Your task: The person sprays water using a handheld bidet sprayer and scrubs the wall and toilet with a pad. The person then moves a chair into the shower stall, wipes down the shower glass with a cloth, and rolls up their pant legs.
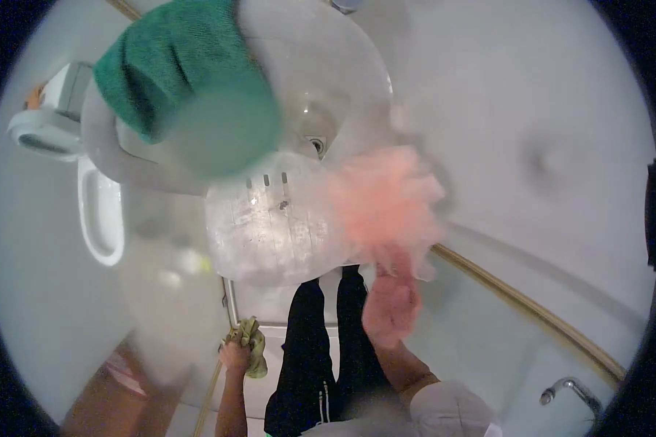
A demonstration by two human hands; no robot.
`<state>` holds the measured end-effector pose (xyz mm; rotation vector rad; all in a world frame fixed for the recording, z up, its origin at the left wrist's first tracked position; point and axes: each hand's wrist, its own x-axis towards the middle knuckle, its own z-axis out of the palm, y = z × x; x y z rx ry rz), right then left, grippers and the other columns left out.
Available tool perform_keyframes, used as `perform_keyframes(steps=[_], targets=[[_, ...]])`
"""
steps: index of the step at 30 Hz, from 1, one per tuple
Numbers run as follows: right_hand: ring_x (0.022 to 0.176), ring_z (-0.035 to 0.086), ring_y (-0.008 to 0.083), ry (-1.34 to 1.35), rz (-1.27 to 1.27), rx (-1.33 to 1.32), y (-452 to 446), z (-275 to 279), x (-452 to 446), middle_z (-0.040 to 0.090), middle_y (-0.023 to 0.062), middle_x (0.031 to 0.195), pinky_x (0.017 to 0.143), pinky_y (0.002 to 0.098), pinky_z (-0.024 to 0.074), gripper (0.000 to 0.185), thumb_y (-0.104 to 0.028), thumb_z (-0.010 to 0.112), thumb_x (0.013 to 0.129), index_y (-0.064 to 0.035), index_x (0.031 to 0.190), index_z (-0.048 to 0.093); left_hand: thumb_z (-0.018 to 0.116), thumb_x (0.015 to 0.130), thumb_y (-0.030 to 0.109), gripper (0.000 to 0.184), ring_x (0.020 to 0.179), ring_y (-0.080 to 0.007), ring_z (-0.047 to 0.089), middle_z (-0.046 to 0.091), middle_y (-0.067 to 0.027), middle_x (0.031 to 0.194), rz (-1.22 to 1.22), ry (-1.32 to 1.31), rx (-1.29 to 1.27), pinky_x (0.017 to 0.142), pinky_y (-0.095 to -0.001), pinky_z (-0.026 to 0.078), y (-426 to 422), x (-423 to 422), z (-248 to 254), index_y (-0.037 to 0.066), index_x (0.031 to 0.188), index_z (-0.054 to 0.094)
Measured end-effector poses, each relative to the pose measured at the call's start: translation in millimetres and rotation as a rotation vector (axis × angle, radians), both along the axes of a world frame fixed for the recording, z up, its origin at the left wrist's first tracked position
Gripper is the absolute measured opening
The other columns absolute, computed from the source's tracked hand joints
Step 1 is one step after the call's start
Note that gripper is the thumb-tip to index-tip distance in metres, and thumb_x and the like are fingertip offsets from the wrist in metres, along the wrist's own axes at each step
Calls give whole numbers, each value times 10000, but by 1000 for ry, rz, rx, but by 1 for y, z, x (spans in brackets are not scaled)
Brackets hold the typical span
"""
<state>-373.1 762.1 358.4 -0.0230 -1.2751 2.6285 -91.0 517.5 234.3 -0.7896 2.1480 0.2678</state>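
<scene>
My left hand (233, 355), low in the view, is closed round a crumpled yellow-green cloth (254, 348) beside a gold-coloured rail. Right of my legs, my right hand (391, 313) looks reddish pink and is closed; whether a glove covers it I cannot tell. Just beyond its fingers is a fluffy coral-pink thing (386, 200), smeared by motion, which it appears to hold. That pink thing overlaps the right side of a whitish plastic seat (266, 244) with several slots. A green towel (182, 58) drapes over the pale rounded rim at the upper left.
A drain (315, 146) lies on the floor beyond the seat. On the left wall are a white soap dish (102, 211) and a white fixture (47, 135). A gold-coloured rail (532, 309) runs along the right side, with a metal tap (572, 393) at lower right.
</scene>
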Motion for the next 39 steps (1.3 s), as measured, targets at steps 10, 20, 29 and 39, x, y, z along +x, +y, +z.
perform_keyframes(steps=[10, 20, 29, 39], targets=[[1164, 440, 211, -388, 172, 385, -98, -87, 8, 504, 128, 1201, 1008, 302, 304, 284, -77, 451, 885, 60, 1124, 520, 682, 658, 378, 401, 852, -304, 622, 579, -110, 1054, -76, -220, 0, 700, -420, 500, -5, 32, -5, 213, 1019, 624], [1135, 447, 330, -267, 334, 1535, 11, -171, 55, 552, 207, 1095, 983, 363, 338, 387, -52, 574, 687, -53, 1074, 597, 670, 679, 339, 396, 876, -290, 617, 576, -104, 1071, 188, 122, -97, 750, -431, 493, 5, 85, 52, 196, 1044, 609], [636, 583, 206, -425, 1034, 1253, 121, -156, 28, 600, 104, 789, 540, 317, 474, 244, -105, 518, 744, 6, 950, 584, 685, 671, 357, 393, 965, -284, 584, 589, -124, 1076, 471, -62, 9, 818, -385, 476, 150, 270, 143, 148, 1002, 646], [712, 562, 249, -753, 1681, 1281, 119, -163, 77, 564, 132, 884, 517, 373, 460, 343, -311, 440, 863, -41, 1069, 490, 581, 755, 230, 296, 1042, -259, 555, 553, -97, 1133, 1057, -111, -1, 818, -420, 468, 360, 416, 116, 173, 1043, 617]])
